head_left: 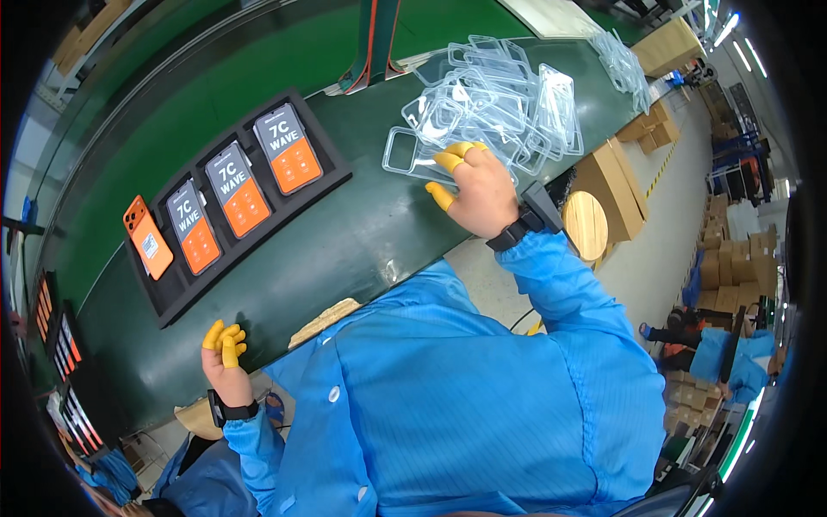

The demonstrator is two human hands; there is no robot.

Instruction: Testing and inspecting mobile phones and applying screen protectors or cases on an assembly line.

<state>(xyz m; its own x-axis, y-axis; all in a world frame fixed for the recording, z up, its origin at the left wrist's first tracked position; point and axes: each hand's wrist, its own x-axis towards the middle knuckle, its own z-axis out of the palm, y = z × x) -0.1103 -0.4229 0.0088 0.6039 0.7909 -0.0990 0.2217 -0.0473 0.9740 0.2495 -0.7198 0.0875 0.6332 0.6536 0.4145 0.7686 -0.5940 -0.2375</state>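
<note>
My right hand [482,191], with yellow finger cots, reaches to the near edge of a heap of clear phone cases [482,99]. Thumb and fingers are apart over the nearest clear phone case [400,151]; whether they touch it I cannot tell. Loosely bent and holding nothing visible, my left hand [226,358] hovers by the near edge of the green table [362,233], also in yellow cots. Between the hands, farther back, lies a black tray [258,241]. An orange phone [148,239] rests at its left end, beside three grey-and-orange phone-shaped pieces [239,191].
A green post [372,47] rises behind the table's middle. More clear cases [622,69] lie at the far right. Cardboard boxes [610,185] and a round wooden stool top [585,226] stand right of the table. Other trays [79,422] sit far left; another person [194,478] is lower left.
</note>
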